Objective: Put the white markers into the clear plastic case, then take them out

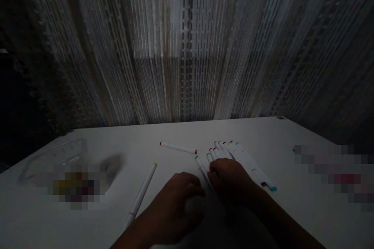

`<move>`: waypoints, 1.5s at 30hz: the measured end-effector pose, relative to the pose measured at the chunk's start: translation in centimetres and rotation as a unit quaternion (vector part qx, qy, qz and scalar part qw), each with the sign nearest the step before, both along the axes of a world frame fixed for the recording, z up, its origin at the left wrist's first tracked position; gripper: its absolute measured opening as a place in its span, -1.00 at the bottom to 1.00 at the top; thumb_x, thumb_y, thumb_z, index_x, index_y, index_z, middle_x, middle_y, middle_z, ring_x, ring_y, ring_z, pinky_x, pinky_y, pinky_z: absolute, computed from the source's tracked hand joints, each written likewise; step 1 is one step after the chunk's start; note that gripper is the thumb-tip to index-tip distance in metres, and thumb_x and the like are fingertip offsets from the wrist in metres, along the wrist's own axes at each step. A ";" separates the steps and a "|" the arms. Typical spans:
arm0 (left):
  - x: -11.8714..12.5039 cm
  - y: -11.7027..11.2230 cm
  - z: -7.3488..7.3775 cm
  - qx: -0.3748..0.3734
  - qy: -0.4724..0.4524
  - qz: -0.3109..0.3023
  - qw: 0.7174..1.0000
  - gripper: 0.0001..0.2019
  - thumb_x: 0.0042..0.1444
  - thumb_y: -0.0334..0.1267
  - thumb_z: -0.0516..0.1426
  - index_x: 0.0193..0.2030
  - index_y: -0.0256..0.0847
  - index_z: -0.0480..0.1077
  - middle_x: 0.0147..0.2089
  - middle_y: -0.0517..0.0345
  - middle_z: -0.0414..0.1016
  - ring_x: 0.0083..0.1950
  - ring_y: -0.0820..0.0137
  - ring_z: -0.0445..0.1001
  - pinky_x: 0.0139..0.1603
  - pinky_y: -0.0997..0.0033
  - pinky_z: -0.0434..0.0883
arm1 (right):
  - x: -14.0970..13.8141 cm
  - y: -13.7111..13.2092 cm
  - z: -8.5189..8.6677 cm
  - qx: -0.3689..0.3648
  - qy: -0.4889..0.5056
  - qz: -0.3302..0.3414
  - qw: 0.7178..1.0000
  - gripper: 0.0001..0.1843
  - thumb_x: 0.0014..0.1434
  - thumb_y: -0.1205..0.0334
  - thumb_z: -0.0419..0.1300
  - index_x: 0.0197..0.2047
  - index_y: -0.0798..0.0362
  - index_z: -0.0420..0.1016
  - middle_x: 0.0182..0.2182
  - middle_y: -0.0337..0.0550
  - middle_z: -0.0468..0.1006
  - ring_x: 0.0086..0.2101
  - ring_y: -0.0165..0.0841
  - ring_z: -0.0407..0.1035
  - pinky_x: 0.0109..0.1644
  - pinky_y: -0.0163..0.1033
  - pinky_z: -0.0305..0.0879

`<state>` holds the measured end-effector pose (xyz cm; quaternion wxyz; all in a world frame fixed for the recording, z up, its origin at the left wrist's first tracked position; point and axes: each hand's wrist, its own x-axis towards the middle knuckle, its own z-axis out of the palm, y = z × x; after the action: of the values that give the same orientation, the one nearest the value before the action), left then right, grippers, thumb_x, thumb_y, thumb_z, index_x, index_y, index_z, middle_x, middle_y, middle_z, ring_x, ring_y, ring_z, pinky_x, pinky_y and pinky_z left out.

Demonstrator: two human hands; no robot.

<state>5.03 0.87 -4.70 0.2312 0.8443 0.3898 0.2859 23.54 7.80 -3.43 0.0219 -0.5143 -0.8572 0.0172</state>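
Several white markers (245,159) with coloured ends lie side by side in a slanted row, partly hidden under my right hand (229,175). Its fingers are curled down at the row's left side, closed on a green-ended marker (201,163) lying just left of the others; the exact grip is dark and partly hidden. My left hand (181,206) hovers to the left, fingers bent and thumb apart, with nothing between them. Beyond both hands, a red-ended marker (178,148) lies crosswise. A yellow-ended marker (143,188) rests left of my left hand, its near end hidden by the forearm.
On the left of the white table (175,134) stands a clear plastic container (55,155), its contents blurred out. Another blurred item (336,171) with a red patch lies at the right edge. A striped curtain (187,46) hangs behind the table. The light is dim.
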 end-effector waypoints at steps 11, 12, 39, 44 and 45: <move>0.9 -0.2 -0.7 0.043 -0.010 0.071 0.996 -0.73 -0.37 -0.48 -0.05 -0.69 -0.20 -0.19 -0.64 0.31 -0.12 -0.60 0.51 -0.05 -0.56 0.42 -0.08 | -0.1 0.0 0.1 -0.012 -0.004 -0.009 1.000 -0.77 0.10 0.20 -0.02 -0.39 0.10 0.42 -0.40 -0.09 0.50 -0.39 -0.33 0.35 -0.39 -0.29 0.07; 1.0 -0.3 -0.7 0.033 0.015 0.074 0.997 -0.71 -0.37 -0.47 -0.05 -0.70 -0.20 -0.21 -0.65 0.32 -0.17 -0.61 0.51 -0.09 -0.57 0.41 -0.10 | -0.2 0.0 0.2 -0.013 -0.004 -0.008 1.000 -0.77 0.10 0.21 -0.02 -0.39 0.10 0.42 -0.40 -0.09 0.50 -0.38 -0.33 0.35 -0.40 -0.28 0.07; 0.2 1.0 -1.0 -0.067 0.151 0.100 0.981 -0.82 -0.09 -0.42 0.01 -0.65 -0.23 0.11 -0.66 0.35 0.03 -0.60 0.53 0.04 -0.58 0.50 -0.04 | -0.1 0.0 0.1 -0.005 0.007 -0.007 1.000 -0.80 0.09 0.23 -0.01 -0.42 0.09 0.41 -0.42 -0.11 0.49 -0.40 -0.36 0.33 -0.41 -0.29 0.03; 0.3 0.8 -0.4 -0.061 0.159 0.069 0.983 -0.86 -0.08 -0.43 0.01 -0.41 -0.23 0.37 -0.54 0.25 0.32 -0.52 0.47 0.21 -0.51 0.48 0.07 | -0.1 0.1 0.0 0.000 0.014 -0.010 1.000 -0.80 0.07 0.24 0.01 -0.43 0.08 0.42 -0.43 -0.13 0.49 -0.42 -0.38 0.31 -0.43 -0.31 -0.03; 0.3 0.7 -0.3 -0.064 0.156 0.065 0.984 -0.83 -0.07 -0.43 0.01 -0.36 -0.22 0.40 -0.51 0.23 0.37 -0.50 0.46 0.24 -0.50 0.48 0.09 | -0.1 0.2 -0.1 0.003 0.013 -0.011 1.000 -0.80 0.07 0.24 0.01 -0.44 0.08 0.42 -0.44 -0.12 0.49 -0.43 -0.38 0.31 -0.44 -0.31 -0.04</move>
<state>5.37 1.56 -5.05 0.2027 0.8349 0.4924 0.1396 23.45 7.98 -3.49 0.0342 -0.5232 -0.8512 0.0211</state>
